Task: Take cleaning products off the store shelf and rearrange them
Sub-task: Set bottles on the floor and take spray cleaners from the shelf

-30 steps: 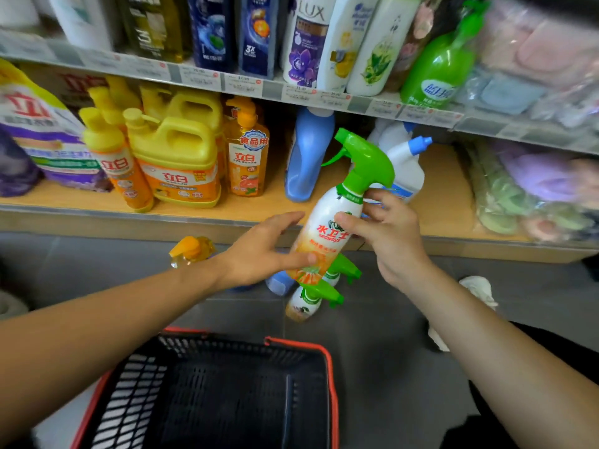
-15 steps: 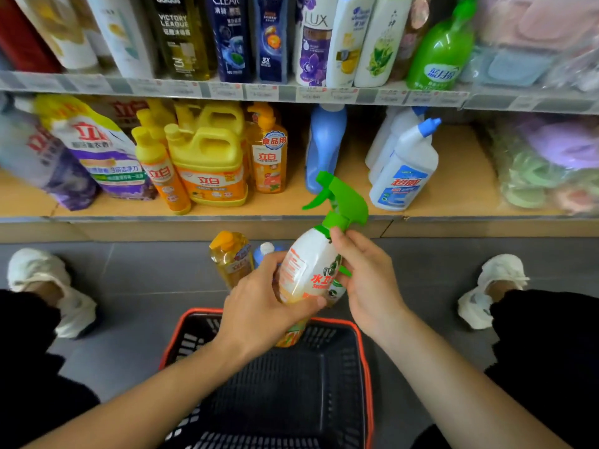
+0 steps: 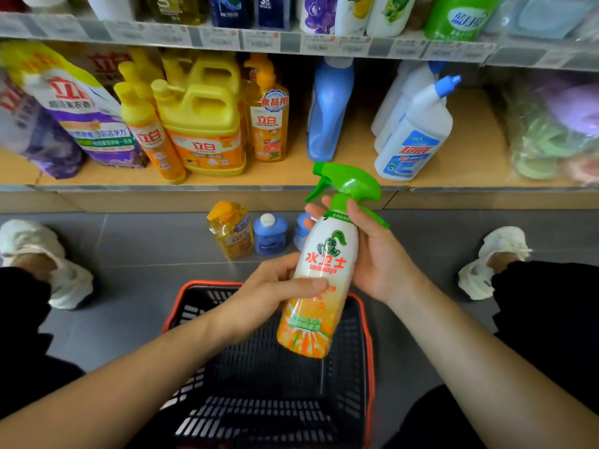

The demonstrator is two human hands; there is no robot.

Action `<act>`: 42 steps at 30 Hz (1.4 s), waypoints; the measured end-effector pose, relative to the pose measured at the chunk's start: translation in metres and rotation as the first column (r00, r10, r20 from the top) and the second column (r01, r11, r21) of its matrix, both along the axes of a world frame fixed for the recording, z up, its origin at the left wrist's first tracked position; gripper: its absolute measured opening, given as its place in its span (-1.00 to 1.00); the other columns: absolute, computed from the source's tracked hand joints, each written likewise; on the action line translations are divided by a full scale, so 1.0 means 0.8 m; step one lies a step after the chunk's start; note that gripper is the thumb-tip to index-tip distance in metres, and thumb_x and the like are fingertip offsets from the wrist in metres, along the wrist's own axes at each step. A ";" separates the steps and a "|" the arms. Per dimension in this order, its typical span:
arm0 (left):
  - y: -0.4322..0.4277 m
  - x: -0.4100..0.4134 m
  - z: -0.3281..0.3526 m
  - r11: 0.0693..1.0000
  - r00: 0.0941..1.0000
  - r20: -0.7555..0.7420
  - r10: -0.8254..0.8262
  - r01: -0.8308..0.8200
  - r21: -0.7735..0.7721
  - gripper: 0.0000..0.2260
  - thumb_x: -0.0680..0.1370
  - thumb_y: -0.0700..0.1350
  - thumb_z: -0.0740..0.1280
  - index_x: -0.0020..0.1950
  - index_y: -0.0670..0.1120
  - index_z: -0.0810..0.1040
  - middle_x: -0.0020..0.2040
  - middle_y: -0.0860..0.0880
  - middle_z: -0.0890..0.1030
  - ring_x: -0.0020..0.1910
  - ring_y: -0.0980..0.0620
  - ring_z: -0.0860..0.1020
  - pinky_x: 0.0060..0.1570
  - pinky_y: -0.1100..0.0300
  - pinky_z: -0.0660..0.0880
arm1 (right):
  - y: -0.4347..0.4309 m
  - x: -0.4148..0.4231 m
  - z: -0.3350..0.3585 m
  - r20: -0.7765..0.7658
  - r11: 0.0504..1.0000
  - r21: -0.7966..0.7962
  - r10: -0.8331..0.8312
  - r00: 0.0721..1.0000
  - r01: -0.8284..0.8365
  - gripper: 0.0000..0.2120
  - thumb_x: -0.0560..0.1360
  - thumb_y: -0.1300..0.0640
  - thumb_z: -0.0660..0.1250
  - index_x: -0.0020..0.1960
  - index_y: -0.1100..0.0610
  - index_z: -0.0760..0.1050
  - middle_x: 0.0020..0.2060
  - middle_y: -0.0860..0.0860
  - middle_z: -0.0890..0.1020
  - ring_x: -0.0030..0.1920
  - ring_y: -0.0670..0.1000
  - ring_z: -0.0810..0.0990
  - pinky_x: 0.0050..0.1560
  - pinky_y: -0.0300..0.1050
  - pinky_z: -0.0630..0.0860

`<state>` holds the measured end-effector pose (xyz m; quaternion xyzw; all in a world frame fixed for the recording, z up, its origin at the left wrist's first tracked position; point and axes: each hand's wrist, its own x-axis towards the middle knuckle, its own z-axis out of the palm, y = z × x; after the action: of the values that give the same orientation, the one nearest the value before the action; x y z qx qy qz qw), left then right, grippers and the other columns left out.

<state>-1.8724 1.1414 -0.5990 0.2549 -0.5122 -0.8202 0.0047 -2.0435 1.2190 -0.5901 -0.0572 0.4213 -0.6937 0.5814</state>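
I hold a white-and-orange spray bottle (image 3: pixel 319 286) with a green trigger head upright in both hands, above the black basket with a red rim (image 3: pixel 369 345). My left hand (image 3: pixel 269 293) grips the bottle's middle, thumb across the label. My right hand (image 3: pixel 376 254) wraps its neck and shoulder from the right, just under the trigger. On the wooden shelf (image 3: pixel 291 176) behind stand yellow detergent jugs (image 3: pixel 204 131), an orange dish-soap bottle (image 3: pixel 270 121), a blue bottle (image 3: pixel 329 108) and white toilet-cleaner bottles (image 3: pixel 415 134).
On the grey floor by the shelf foot stand a yellow dish-soap bottle (image 3: pixel 231 230) and a small blue bottle (image 3: pixel 270 233). Refill pouches (image 3: pixel 74 115) lean at the shelf's left. Bagged cloths (image 3: pixel 557 131) fill its right. My shoes (image 3: pixel 48 257) (image 3: pixel 496 260) flank the basket.
The spray bottle has come off the shelf and down over the basket. My left hand went from touching its base to gripping its middle, and the label now faces me.
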 end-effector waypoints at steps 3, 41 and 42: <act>-0.002 0.000 -0.001 0.997 1.000 -0.007 -0.021 0.021 0.074 -0.72 0.47 -0.08 0.43 0.16 -0.11 0.65 0.05 -0.15 0.71 -0.01 -0.08 0.70 -0.07 0.14 0.60 | 0.001 -0.006 0.006 -0.053 1.000 0.015 0.020 0.998 -0.019 -0.60 0.54 -0.06 0.23 0.25 0.16 0.52 0.15 0.10 0.70 0.13 0.02 0.69 0.03 -0.08 0.64; -0.002 -0.007 -0.022 0.987 0.999 0.028 0.047 -0.042 -0.154 -0.63 0.56 -0.35 0.35 0.32 -0.07 0.59 0.17 -0.03 0.71 0.18 0.03 0.66 0.13 0.22 0.58 | 0.017 0.010 -0.023 -0.591 0.989 0.147 0.116 0.798 -0.035 -0.59 0.35 0.22 0.53 0.17 0.19 0.57 -0.02 0.12 0.71 -0.02 0.04 0.68 0.02 0.02 0.61; -0.009 -0.008 -0.020 0.982 0.997 0.030 0.070 -0.064 -0.180 -0.65 0.55 -0.36 0.33 0.29 -0.09 0.62 0.16 -0.03 0.71 0.16 0.03 0.66 0.13 0.23 0.57 | 0.019 0.007 -0.023 -0.633 0.988 0.141 0.135 0.762 -0.057 -0.59 0.33 0.20 0.55 0.15 0.16 0.59 -0.02 0.09 0.72 -0.01 0.03 0.68 0.02 -0.01 0.61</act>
<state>-1.8787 1.1338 -0.6148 0.2854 -0.5748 -0.7656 0.0458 -2.0377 1.2344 -0.6089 -0.2786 0.6294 -0.5768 0.4399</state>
